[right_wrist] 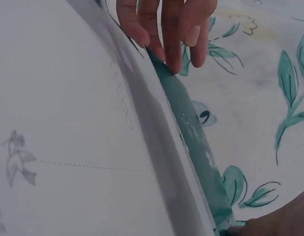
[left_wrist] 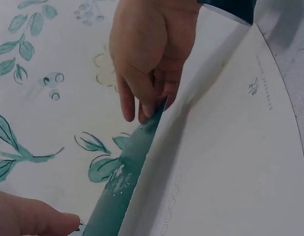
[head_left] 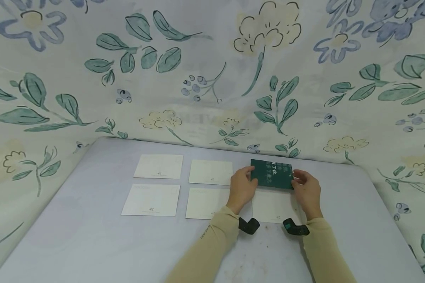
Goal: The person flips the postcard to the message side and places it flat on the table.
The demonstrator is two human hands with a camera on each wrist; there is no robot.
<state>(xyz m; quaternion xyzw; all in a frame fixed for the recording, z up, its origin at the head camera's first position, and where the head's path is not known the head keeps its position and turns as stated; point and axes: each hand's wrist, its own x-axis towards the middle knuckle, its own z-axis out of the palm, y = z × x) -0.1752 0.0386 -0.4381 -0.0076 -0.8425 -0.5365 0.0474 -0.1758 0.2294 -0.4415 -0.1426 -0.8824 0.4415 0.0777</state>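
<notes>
A dark green postcard [head_left: 272, 174] with white print is held by its short ends at the right rear of the table. My left hand [head_left: 242, 188] grips its left end, and my right hand [head_left: 307, 192] pinches the right end. In the left wrist view the postcard [left_wrist: 125, 177] appears nearly edge-on, tilted. Below it lies a white postcard [head_left: 274, 206], blank side up, whose small printed mark and row of ovals show in the wrist views. Another white postcard [head_left: 207, 202] lies partly hidden behind my left hand and sleeve.
Two white postcards [head_left: 158, 166] [head_left: 151, 200] lie one before the other on the left, and one more [head_left: 211, 171] sits at the middle rear. All rest on a white table [head_left: 92, 239]. A flower-patterned cloth [head_left: 212, 98] hangs behind its rear edge.
</notes>
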